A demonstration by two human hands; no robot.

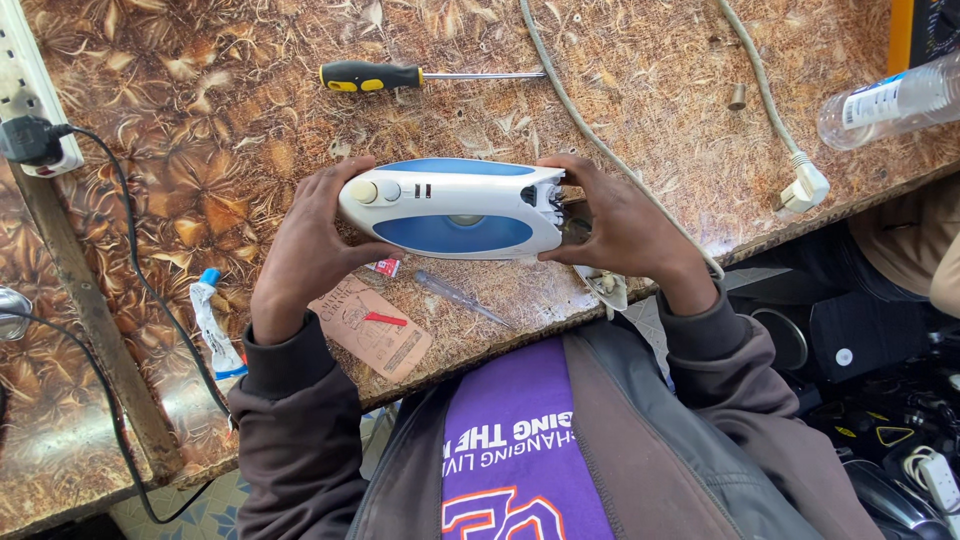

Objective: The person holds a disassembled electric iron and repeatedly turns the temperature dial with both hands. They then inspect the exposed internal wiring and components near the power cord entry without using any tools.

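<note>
The white and blue plastic clothes iron body (pixel 455 208) lies on its side just above the near edge of the brown leaf-patterned table (pixel 230 130), and both hands are clamped on it. The left hand (pixel 312 240) wraps the end that carries the round cream dial; the right hand (pixel 610 222) grips the opposite end, where the casing looks open and small inner parts show.

Holding it well, as I judge it, means keeping the left hand firm as the anchor so the body cannot roll, while the right hand's fingers work lightly at the open end, where small parts could slip out and drop over the table edge close below the iron.

Beyond the iron, farther from the person, lies a screwdriver with a black and yellow handle (pixel 375 75). Nearer than the iron lie a thin clear-handled tester screwdriver (pixel 455 295) and a tan cardboard card (pixel 370 325). A grey cord (pixel 590 130) runs past the iron's right end, and a white plug (pixel 803 190) sits well to that side.
</note>
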